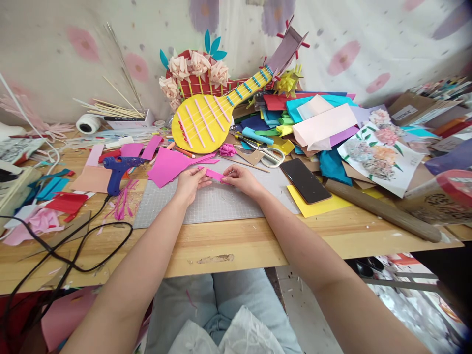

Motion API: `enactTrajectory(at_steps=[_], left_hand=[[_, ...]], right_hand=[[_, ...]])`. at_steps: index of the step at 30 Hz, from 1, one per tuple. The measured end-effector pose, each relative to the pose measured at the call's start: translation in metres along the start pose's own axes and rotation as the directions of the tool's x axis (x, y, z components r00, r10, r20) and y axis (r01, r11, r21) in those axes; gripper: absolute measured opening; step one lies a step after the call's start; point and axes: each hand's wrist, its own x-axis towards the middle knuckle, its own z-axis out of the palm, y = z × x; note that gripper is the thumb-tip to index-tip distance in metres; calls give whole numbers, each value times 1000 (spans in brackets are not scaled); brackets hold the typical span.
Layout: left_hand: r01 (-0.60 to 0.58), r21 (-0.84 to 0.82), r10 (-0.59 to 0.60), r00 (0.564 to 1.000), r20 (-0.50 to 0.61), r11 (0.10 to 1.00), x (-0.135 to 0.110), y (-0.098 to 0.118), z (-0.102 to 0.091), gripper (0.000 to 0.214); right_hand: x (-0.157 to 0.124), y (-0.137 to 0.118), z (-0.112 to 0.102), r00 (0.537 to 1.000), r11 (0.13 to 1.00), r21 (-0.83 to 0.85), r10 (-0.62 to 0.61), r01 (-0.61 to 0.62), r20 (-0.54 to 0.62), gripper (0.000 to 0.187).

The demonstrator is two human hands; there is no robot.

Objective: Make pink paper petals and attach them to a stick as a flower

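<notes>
A cluttered wooden table (236, 241) carries a grey cutting mat (221, 204). Above it, the left hand (189, 183) and right hand (242, 180) each pinch an end of a narrow pink paper strip (213, 173). Its long axis runs left to right between the fingers. Beyond lies a yellow paper guitar (201, 123).

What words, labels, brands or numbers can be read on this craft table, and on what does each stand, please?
Nothing reads with certainty.
The white label on the cardboard box: dark print, too blurred.
The printed sheet at the left edge: too small.
The round container at the right: blurred dark marks.
The pink paper strip pinched by left hand and right hand: no writing.
The phone: dark screen, no text.
</notes>
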Motion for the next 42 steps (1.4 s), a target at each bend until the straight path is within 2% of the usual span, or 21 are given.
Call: enactTrajectory(at_steps=[6,13,19,25,29,35,38,42], left_hand=[[-56,42,52,993,105,998,1,-4,-1,26],[-26,83,21,998,57,996,1,-6,0,27],[-29,102,23,998,62,994,-3,-3,2,33],[-40,167,38,999,15,985,-3,-7,5,32],[-62,174,58,998,24,983,-2,-8,5,36],[-79,131,84,996,-31,988,-2,-3,2,33],[-73,125,75,997,-12,990,-2,-3,1,34],[-61,107,61,998,-3,992,-2,-3,0,33]], right_hand=[[2,3,3,1000,1000,-6,-29,29,10,28],[4,7,6,999,999,-3,-45,45,23,35],[4,7,5,998,998,-14,-57,57,22,36],[2,4,9,990,982,-131,-137,139,23,29],[3,2,9,994,983,-146,-111,109,-5,28],[3,1,0,999,993,-111,-47,44,-28,33],[2,0,-4,999,993,-115,10,-15,-43,34],[0,-1,-5,998,997,-63,32,-35,-49,34]])
